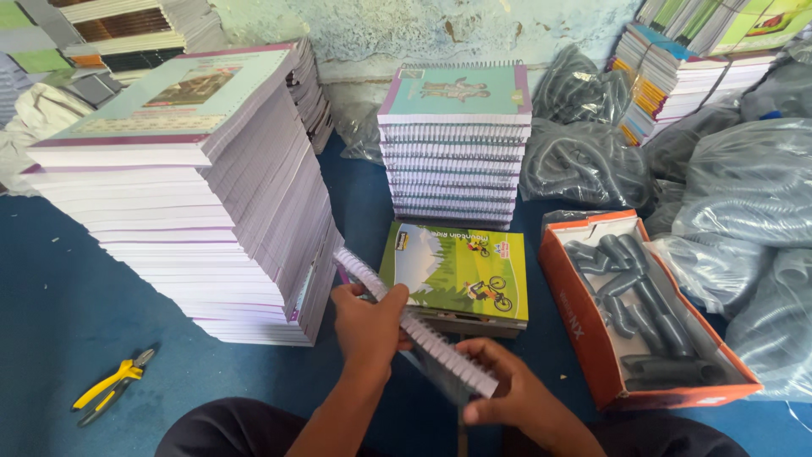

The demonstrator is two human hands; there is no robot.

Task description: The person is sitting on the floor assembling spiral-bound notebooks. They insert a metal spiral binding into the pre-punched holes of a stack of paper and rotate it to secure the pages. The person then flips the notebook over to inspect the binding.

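Here you hold a spiral-bound notebook edge-on between both hands, low in the near middle of the scene, just above your lap. It runs on a slant from the far left, by the tall stack, down to the near right, with its white coil binding turned up toward you; held that way, the coil is probably the part you are looking along.

Your left hand wraps the upper stretch of the notebook, the fingers curled over the coil edge and pressed together around it, the thumb hidden on the other side. Your right hand takes the lower end, its fingers closed under and behind the pages and the thumb lying just beside the end of the coil. So the notebook passes through both grips, and the middle of the coil shows bare between them.

Just beyond your hands a green-covered notebook lies flat on a low pile. To the left rises a tall stack of unbound books; farther off stands a neat stack of bound notebooks. An orange box of grey coils sits to the right, likely kept within reach, and yellow pliers lie on the blue floor at the near left.
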